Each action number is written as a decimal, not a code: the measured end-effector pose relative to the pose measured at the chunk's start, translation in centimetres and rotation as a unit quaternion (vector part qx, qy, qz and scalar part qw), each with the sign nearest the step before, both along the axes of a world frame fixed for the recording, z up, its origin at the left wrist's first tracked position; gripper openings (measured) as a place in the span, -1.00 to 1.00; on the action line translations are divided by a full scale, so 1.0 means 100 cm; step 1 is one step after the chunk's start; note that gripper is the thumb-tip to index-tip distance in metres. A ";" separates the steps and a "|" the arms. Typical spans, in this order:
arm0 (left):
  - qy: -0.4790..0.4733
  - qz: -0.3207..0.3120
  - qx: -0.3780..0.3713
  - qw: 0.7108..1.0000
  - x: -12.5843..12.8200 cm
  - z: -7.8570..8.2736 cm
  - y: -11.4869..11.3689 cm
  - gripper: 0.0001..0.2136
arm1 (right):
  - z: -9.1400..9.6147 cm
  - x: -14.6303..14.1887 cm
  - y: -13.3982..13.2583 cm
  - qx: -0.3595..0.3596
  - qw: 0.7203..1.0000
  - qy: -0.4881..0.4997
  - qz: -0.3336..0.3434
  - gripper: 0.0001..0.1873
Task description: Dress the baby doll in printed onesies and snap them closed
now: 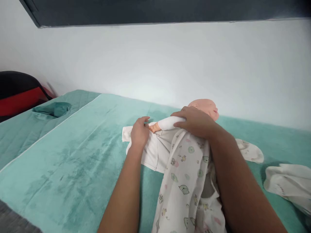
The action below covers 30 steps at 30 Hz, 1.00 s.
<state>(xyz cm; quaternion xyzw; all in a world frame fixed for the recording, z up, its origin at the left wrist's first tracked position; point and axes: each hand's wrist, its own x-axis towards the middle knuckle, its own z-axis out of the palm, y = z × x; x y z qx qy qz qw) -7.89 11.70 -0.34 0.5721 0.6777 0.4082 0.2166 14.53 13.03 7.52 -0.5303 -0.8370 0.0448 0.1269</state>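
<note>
A baby doll (pixel 206 106) lies on its back on a teal blanket (pixel 73 161), its head toward the wall. A white garment with small animal prints (pixel 184 174) covers its body. My right hand (pixel 194 122) is closed over the doll's white-sleeved arm (pixel 167 123) near the shoulder. My left hand (pixel 139 132) pinches the white sleeve (pixel 150 152) beside the doll's small hand (pixel 153 127), which pokes out of the cuff.
A crumpled white cloth (pixel 289 184) lies at the right, and another white piece (pixel 250 150) sits beside the doll. A teal pouch (pixel 53 108) rests far left near a black and red object (pixel 19 94). A white wall runs behind.
</note>
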 end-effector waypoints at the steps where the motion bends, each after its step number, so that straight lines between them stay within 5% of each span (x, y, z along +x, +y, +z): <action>1: 0.008 0.007 -0.004 1.000 -0.002 0.000 -0.002 -0.59 | -0.001 0.000 0.000 0.003 1.000 0.004 0.003 -0.69; 11: 0.087 -0.019 -0.065 0.994 0.002 0.001 -0.007 -0.61 | 0.010 0.011 -0.008 0.023 0.997 0.055 -0.046 -0.67; 16: 0.054 0.038 0.126 0.990 0.006 0.010 -0.011 -0.36 | 0.003 -0.008 -0.009 0.021 0.998 0.046 -0.030 -0.66; 18: 0.116 0.005 0.178 0.977 0.011 0.016 -0.016 -0.32 | -0.004 -0.020 -0.009 0.016 1.000 0.022 -0.009 -0.67; 23: 0.281 -0.124 0.114 0.945 0.022 0.018 -0.022 -0.45 | -0.014 -0.038 -0.009 0.007 0.999 -0.015 0.035 -0.68; 30: 0.285 -0.081 0.054 0.953 0.018 0.004 -0.010 -0.65 | -0.027 -0.001 -0.018 -0.009 0.975 0.209 -0.076 -0.64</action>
